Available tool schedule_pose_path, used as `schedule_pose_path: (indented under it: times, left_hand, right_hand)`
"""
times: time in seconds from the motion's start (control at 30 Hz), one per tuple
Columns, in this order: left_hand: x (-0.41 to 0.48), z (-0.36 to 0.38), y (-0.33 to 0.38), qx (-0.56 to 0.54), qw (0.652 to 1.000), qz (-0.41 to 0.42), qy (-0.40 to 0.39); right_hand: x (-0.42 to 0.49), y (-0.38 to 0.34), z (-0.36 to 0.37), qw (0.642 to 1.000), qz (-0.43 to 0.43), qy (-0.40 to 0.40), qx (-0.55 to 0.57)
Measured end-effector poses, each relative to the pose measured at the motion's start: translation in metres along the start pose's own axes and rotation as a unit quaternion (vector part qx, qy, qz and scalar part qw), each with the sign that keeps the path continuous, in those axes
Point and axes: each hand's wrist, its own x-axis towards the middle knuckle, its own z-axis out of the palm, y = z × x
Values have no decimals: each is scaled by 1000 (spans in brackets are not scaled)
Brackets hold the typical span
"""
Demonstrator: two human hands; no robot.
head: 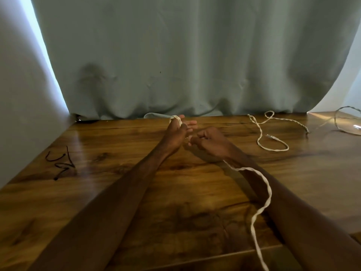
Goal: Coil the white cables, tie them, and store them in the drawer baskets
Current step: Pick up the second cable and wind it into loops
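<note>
Fingers point(192, 123) of left hand point(175, 135) straight, spread; white cable point(270, 193) looped over one fingertip. Curled right hand point(210, 142) grips same cable; I see slack trailing beside forearm toward camera. On counter point(117, 192), right: second white cable point(258, 140), loose; left: black ties point(60, 163).

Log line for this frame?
phase: coiling | left hand: cable looped on | right hand: grips cable | second cable: loose on table

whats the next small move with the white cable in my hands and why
Probably carry the right hand, which grips the white braided cable, around the left hand's straight fingers for another wrap: only a loop sits at a fingertip there, and a long slack length trails over the brown wooden table.
</note>
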Motion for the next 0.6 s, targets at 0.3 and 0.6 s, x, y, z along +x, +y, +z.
schedule_pose_path:
  times: [0.3,0.6]
  left_hand:
    - [-4,-12,-4,184,980,70,0]
    - [-3,-28,11,37,972,-124,-196]
  right_hand:
    - [3,-15,-7,903,173,-172,354]
    - [3,-6,-24,944,58,-102,309]
